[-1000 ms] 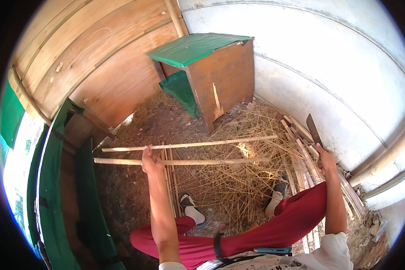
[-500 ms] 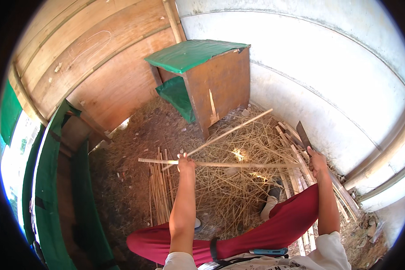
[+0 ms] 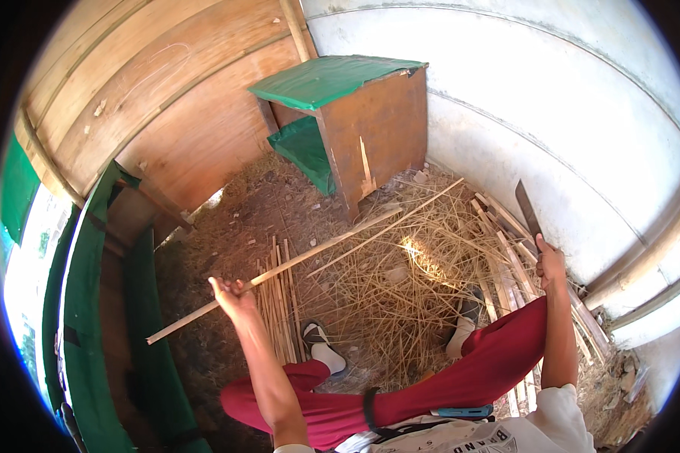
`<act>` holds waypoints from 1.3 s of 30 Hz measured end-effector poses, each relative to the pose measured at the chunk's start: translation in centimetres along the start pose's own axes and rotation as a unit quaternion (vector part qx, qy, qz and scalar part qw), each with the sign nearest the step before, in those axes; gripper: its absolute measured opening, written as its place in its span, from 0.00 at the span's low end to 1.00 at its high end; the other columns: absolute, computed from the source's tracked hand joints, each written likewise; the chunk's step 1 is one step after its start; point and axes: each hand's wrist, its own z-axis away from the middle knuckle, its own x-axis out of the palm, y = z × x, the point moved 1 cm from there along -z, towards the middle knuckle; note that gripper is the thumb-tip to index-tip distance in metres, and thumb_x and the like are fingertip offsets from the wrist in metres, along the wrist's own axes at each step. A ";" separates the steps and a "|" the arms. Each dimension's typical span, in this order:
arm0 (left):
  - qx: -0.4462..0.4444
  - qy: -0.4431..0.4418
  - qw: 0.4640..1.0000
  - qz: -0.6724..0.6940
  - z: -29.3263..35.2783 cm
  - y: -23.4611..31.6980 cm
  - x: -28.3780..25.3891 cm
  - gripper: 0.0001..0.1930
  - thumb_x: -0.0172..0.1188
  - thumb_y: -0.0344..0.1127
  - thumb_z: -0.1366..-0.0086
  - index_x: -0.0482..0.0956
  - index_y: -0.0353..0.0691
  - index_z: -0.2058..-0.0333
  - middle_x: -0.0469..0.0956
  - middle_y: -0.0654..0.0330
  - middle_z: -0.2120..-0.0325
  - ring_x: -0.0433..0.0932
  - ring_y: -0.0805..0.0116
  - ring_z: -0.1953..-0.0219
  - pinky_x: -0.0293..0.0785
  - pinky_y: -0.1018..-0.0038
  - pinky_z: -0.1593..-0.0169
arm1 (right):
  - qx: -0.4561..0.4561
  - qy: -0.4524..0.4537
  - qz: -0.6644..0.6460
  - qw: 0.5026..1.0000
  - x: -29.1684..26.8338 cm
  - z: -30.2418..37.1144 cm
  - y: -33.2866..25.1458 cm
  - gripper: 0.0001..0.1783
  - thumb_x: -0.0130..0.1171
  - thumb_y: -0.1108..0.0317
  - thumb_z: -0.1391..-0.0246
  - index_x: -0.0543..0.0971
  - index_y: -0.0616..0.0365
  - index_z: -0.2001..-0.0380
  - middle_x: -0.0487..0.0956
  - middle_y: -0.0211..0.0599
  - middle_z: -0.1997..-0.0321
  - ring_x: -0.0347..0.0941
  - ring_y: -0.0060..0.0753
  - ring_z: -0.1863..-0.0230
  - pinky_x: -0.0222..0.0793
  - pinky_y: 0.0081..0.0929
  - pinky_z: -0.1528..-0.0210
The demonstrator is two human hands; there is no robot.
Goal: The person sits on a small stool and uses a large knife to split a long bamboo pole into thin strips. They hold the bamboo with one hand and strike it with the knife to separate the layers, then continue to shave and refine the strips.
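Note:
A long bamboo strip (image 3: 317, 251) slants from lower left to upper right across the middle of the view, and my left hand (image 3: 234, 296) grips it toward its lower left end. In my right hand (image 3: 550, 264), closed round the handle, a machete (image 3: 528, 206) stands with its dark blade tilted up and away from the strip. Another thin strip (image 3: 423, 207) lies over the shavings beyond the held one. To the left, a bundle of split strips (image 3: 276, 302) rests on the ground next to my foot. More strips (image 3: 506, 283) are piled under my right forearm.
A heap of pale shavings (image 3: 378, 325) covers the ground between my feet. A brown wooden box with a green top (image 3: 340, 83) stands in the far corner. Along the left runs a green-covered wooden structure (image 3: 83, 302). A white wall (image 3: 506, 83) closes the right side.
My left hand has moved left and nearer to me, swinging the strip from nearly level to a slant. The machete has shifted slightly right and down in view.

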 end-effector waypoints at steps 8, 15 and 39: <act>-0.017 -0.146 0.986 0.076 -1.8 7.1 -1.7 0.13 0.68 0.38 0.39 0.73 0.44 0.77 0.68 0.63 0.81 0.61 0.71 0.82 0.61 0.70 0.68 | -0.228 0.170 0.086 0.955 -9.0 2.6 0.2 0.23 0.54 0.48 0.35 0.83 0.59 0.60 0.55 0.12 0.86 0.47 0.10 0.85 0.39 0.19 0.80; -0.082 -0.271 0.916 0.283 -2.1 11.1 -3.5 0.15 0.60 0.35 0.35 0.67 0.36 0.78 0.65 0.58 0.81 0.57 0.70 0.83 0.59 0.70 0.69 | -0.167 0.230 0.222 0.933 -16.4 6.7 13.8 0.39 0.48 0.35 0.39 0.79 0.66 0.79 0.66 0.29 0.89 0.61 0.30 0.85 0.58 0.35 0.73; -0.150 -0.220 0.911 0.316 -3.7 9.4 -1.5 0.19 0.54 0.38 0.32 0.64 0.38 0.81 0.66 0.57 0.84 0.58 0.71 0.89 0.59 0.74 0.77 | 0.085 0.093 0.320 0.939 -19.0 21.1 39.8 0.39 0.55 0.40 0.45 0.76 0.72 0.86 0.71 0.45 0.89 0.67 0.39 0.84 0.64 0.43 0.76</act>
